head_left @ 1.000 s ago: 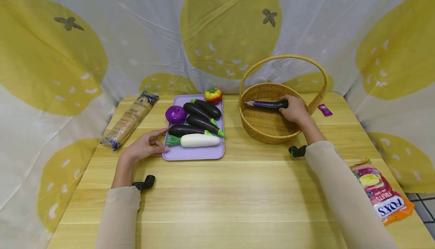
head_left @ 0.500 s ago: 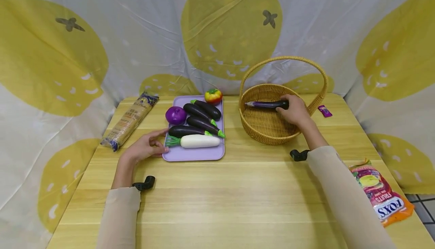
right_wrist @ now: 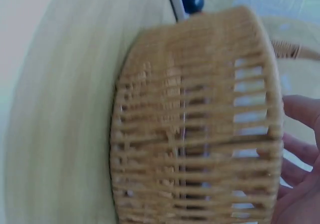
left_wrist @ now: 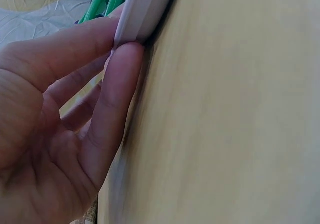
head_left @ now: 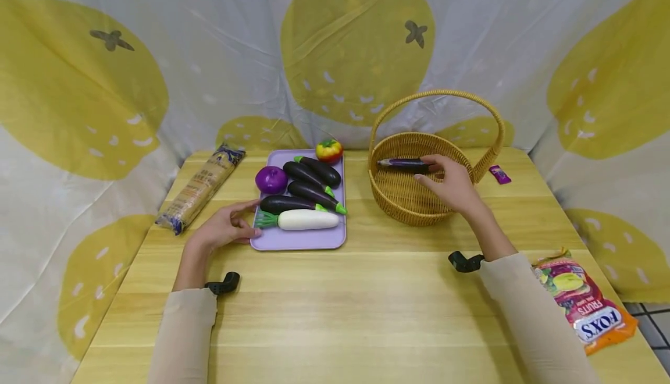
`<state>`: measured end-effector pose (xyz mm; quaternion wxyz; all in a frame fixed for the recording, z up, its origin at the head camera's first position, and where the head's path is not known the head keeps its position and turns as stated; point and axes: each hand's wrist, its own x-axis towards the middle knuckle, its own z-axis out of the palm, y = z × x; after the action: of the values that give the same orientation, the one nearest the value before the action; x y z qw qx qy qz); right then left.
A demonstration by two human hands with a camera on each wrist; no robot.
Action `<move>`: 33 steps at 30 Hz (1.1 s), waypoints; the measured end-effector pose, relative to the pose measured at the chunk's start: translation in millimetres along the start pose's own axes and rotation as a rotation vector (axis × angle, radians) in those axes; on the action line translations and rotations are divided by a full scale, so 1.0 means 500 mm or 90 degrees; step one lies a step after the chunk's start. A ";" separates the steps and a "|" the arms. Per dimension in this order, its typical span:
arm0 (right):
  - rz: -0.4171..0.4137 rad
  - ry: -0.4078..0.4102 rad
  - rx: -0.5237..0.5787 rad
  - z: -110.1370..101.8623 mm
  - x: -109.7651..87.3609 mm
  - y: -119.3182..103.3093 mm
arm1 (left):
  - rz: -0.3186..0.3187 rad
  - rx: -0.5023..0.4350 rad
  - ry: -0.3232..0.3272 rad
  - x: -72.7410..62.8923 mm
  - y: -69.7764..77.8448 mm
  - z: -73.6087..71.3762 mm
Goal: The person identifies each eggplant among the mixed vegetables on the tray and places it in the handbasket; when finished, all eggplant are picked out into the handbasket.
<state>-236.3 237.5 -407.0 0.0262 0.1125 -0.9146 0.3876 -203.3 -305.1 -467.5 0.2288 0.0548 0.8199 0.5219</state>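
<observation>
My left hand (head_left: 225,228) holds the left edge of the lilac tray (head_left: 298,241); in the left wrist view, the thumb (left_wrist: 120,79) lies against the tray's outer side and a finger reaches over its rim. On the tray lie a white radish (head_left: 307,219), several dark eggplants (head_left: 314,170) and a purple onion (head_left: 271,180). Inside the wicker basket (head_left: 413,212) rests another eggplant (head_left: 403,165). Over its right end is my right hand (head_left: 452,186), thumb and fingers spread apart. In the right wrist view the basket wall hides part of that hand and the eggplant.
A red-yellow fruit or pepper (head_left: 329,150) sits at the tray's back right corner. To the left lies a long plastic packet (head_left: 201,189). A small purple packet (head_left: 499,174) and a Fox's candy bag (head_left: 586,302) are at the right. The basket's tall handle (head_left: 439,92) arches upward.
My right hand has let go of the eggplant, which now lies in the basket. Its fingers have spread and the wrist has drawn back slightly toward me. The left hand stays at the tray.
</observation>
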 end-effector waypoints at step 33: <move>-0.086 -0.123 0.162 0.257 -0.012 -0.158 | 0.061 0.009 0.025 0.012 -0.024 0.002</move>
<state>-207.5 93.6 -442.2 -0.0500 0.2129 -0.8467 0.4851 -206.5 -307.8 -480.4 0.1870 0.0852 0.8246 0.5272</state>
